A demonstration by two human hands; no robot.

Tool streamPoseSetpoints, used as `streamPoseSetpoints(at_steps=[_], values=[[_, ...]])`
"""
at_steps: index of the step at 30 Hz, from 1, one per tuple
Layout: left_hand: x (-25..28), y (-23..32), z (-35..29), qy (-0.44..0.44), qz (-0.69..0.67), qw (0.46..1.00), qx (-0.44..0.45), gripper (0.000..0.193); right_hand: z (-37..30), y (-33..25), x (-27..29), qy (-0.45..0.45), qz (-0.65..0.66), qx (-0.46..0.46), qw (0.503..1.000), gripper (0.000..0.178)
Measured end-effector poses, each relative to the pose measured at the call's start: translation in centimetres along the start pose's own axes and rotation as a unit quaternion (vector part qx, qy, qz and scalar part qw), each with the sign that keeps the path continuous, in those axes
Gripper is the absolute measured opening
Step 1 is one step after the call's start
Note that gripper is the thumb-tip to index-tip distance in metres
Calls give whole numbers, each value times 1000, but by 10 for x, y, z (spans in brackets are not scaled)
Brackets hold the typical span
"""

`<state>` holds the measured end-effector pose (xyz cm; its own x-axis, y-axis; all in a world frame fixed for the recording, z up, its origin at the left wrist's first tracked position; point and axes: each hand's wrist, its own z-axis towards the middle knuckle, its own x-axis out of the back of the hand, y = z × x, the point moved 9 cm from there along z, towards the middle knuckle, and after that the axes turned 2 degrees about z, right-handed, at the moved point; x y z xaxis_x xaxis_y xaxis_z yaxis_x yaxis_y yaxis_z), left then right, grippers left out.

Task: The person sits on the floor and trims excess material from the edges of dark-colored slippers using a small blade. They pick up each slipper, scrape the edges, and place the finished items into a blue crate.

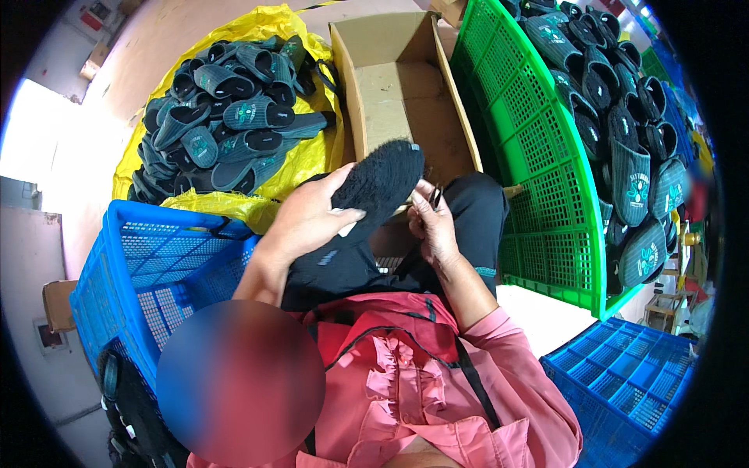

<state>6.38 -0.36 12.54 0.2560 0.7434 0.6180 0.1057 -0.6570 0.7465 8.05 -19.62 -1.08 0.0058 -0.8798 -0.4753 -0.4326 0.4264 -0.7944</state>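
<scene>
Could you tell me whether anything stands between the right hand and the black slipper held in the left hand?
Nothing visible does. The left hand holds the black slipper sole-up, and the right hand, with a small tool, sits right beside its edge.

I see a black slipper with a fuzzy sole. The slippers in the pile are grey and black, lying on a yellow sheet. One crate is green, one crate is blue. The shirt is pink.
</scene>
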Motion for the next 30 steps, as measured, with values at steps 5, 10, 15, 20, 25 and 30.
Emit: streamPoseSetpoints(at_steps=[5,10,15,20,25,30], values=[[14,9,-21,-17,200,979,-36,64,-13,-49,-22,-76,-109,241,962,28],[-1,9,-25,-39,218,975,-33,60,-15,-51,-59,-139,-276,274,911,16],[-7,5,-25,-42,249,968,-7,59,-7,-42,-60,-116,-287,277,910,8],[-8,0,-23,-48,234,971,-5,59,8,-20,-32,-4,-53,84,995,8],[-5,0,-26,-63,197,978,3,60,22,-32,-2,64,-21,80,994,18],[-2,-7,-27,-44,208,977,5,61,22,-42,0,70,-64,47,994,22]])
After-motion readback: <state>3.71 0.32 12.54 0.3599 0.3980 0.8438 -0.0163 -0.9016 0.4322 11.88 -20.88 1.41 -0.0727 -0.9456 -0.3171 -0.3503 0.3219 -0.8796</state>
